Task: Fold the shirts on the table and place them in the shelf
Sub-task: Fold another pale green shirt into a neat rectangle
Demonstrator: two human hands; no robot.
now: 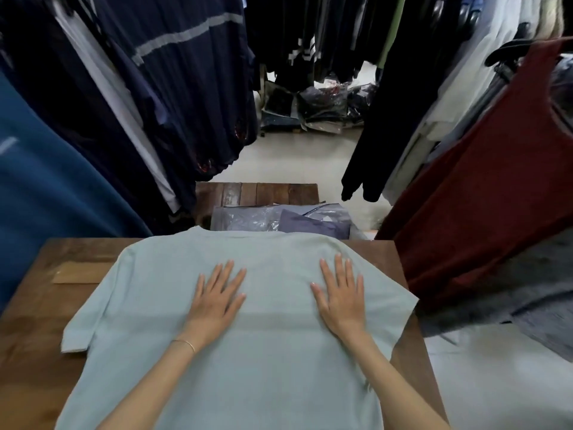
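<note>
A pale green T-shirt (273, 361) lies spread flat, back side up, on the brown wooden table (37, 336), with its collar at the far edge and both short sleeves out to the sides. My left hand (217, 299) rests flat on the shirt's upper middle, fingers straight and spread. My right hand (341, 296) lies flat on the shirt a little to the right, fingers straight too. Neither hand grips the cloth. No shelf is in view.
Beyond the table stands a lower wooden bench (257, 193) with plastic-wrapped shirts (279, 220) on it. Dark garments (155, 88) hang at the left, a dark red top (483, 193) and grey clothes at the right. Bagged clothes (313, 110) lie on the pale floor farther back.
</note>
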